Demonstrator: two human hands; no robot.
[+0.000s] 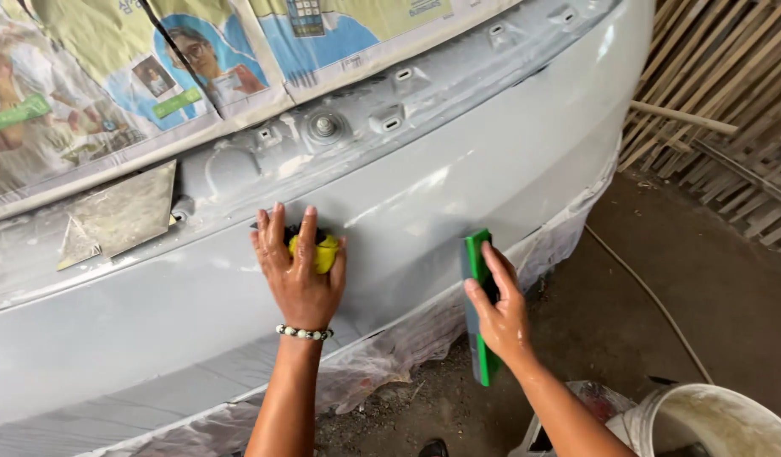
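Grey paint covers the smooth, curved car panel. Near its middle the left hand lies flat, fingers spread, pressing a soft yellow sponge on it. The right hand grips a long green sanding block by the panel's lower edge. Newspaper sheets with blue and green pictures cover the top edge. Thin clear plastic hangs below. A white bucket is cut off at the corner.
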